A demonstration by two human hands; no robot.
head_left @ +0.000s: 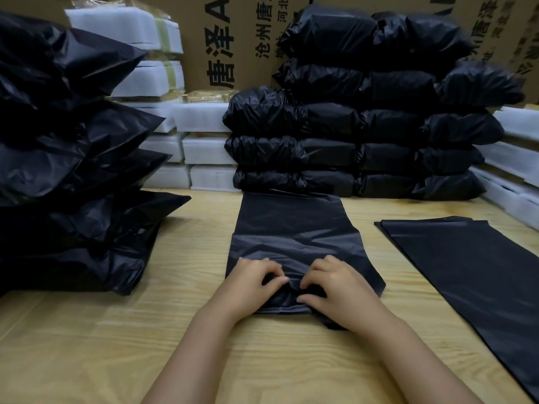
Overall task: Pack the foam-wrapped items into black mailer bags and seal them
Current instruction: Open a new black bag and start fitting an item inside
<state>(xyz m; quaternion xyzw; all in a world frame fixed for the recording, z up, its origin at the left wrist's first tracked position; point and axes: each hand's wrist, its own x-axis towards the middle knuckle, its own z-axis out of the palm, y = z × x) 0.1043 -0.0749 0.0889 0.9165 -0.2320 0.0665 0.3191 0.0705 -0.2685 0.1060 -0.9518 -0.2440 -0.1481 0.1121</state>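
Note:
A black mailer bag (pixel 294 228) lies lengthwise on the wooden table (pixel 102 330), straight in front of me. Its near end is bunched and creased. My left hand (pixel 250 282) and my right hand (pixel 335 287) sit side by side on that near end, fingers curled and pinching the plastic between them. Whether a foam-wrapped item is inside the bag cannot be told. White foam-wrapped items (pixel 204 150) are stacked at the back centre-left.
Packed black bags are piled high at the left (pixel 67 170) and stacked in rows at the back (pixel 364 135). A flat pile of empty black mailers (pixel 472 266) lies at the right. More white foam blocks (pixel 513 170) line the right edge. Cardboard boxes (pixel 227 39) stand behind.

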